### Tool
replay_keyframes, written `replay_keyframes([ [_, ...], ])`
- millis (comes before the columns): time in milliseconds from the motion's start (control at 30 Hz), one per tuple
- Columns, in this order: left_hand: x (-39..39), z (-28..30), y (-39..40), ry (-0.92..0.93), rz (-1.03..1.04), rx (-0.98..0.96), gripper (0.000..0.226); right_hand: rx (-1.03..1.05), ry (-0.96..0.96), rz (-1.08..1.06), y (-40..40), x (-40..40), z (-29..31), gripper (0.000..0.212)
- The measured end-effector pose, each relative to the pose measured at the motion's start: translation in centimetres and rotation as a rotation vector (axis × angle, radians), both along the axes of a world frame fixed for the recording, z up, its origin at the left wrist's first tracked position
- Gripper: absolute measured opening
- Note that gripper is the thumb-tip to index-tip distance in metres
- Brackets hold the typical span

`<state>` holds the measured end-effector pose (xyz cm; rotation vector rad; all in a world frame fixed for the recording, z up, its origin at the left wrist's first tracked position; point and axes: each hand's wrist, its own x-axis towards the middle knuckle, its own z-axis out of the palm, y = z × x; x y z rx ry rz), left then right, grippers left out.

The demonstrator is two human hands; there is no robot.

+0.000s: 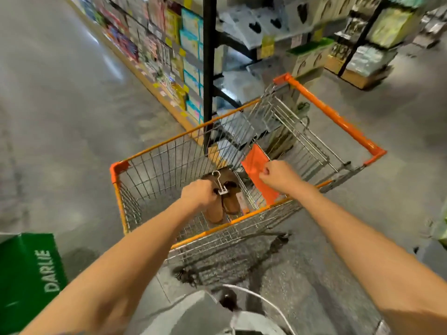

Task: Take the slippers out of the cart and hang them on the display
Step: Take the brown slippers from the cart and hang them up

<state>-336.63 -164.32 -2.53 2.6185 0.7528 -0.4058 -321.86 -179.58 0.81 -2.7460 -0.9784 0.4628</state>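
Observation:
A wire shopping cart (pixel 150 163) with orange trim stands in the aisle before me. Inside it my left hand (pixel 199 193) grips a pair of brown slippers (pixel 223 206) at their clear clip hanger (pixel 220 183), whose hook points up. The slippers hang just above the cart's floor. My right hand (pixel 275 174) hovers over the cart's orange child-seat flap (pixel 257 171) with its fingers curled and nothing visibly in them. Shelves with packaged slippers (pixel 256 25) stand beyond the cart, blurred.
A black shelf post (pixel 208 68) rises right behind the cart. Stocked shelves run along the left aisle (pixel 154 44). A green DARLIE box (pixel 31 274) sits at lower left. Stacked cartons (pixel 370 59) stand at upper right. Grey floor spreads to the left.

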Motion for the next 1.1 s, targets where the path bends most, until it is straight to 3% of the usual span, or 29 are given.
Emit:
replay_keyframes([
  [267, 5.6, -4.2, 4.5, 0.106, 0.091, -0.099, 0.025, -0.104, 0.114, 0.061, 4.3, 4.8, -5.5, 0.041],
  [533, 10.5, -7.0, 4.8, 0.162, 0.024, -0.161, 0.024, -0.111, 0.182, -0.013, 5.8, 10.9, -8.5, 0.043],
  [867, 10.3, -16.4, 5.0, 0.278, 0.2, -0.401, 0.034, -0.225, 0.384, -0.014, 13.1, 13.7, -18.2, 0.035],
  [1100, 11.9, -20.6, 6.1, 0.287, 0.342, -0.5, 0.038, -0.359, 0.472, -0.001, 15.0, 14.9, -24.8, 0.041],
])
